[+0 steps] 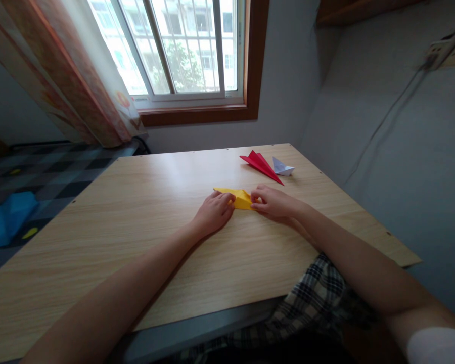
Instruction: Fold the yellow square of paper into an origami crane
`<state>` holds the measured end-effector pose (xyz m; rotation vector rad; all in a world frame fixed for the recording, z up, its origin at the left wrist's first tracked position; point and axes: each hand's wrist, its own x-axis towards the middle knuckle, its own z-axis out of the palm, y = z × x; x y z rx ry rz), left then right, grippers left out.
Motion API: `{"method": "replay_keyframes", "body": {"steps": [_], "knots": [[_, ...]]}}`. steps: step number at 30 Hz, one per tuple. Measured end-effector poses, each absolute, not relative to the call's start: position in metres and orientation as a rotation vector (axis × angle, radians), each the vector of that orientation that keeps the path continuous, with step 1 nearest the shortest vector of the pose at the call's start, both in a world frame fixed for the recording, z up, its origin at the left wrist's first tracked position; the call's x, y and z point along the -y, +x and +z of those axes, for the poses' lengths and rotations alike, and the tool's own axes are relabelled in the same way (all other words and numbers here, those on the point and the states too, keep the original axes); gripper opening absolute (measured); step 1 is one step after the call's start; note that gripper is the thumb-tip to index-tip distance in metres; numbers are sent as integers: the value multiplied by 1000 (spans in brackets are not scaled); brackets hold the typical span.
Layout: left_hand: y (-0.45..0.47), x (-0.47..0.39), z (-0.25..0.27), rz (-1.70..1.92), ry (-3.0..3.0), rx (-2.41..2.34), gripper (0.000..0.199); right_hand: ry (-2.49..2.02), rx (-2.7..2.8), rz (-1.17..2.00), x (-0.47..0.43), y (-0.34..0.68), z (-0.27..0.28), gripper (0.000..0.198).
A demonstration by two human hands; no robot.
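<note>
Yellow paper point(243, 201) gripped in both hands point(214, 208) point(272, 200), well inside edges point(212, 312) of tabletop point(136, 212) stretching wide leftward.

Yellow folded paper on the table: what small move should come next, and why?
Perhaps ease the ends of the yellow folded paper gently apart: the left hand and right hand hold it at opposite sides, with its raised middle showing between them.

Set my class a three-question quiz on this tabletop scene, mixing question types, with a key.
1. True or false: the left hand and right hand both touch the yellow folded paper.
2. Which lies nearest the white paper boat? A. blue folded paper; B. red paper plane; C. curtain.
3. How many folded paper pieces are on the table?

Key: 1. True. 2. B. 3. Three.
</note>
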<state>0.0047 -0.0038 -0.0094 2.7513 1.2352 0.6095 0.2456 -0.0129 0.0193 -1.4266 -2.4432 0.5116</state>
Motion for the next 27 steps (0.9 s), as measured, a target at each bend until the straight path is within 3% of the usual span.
{"method": "replay_keyframes", "body": {"steps": [7,13,27], "knots": [[6,7,-10,751,2634,-1255,31,-1501,2298,521,17,242,17,39],[4,4,-8,637,2794,-1166,27,-1435,2402,485,15,243,18,26],[4,3,-9,630,2861,-1173,24,-1327,2438,540,9,243,15,25]]}}
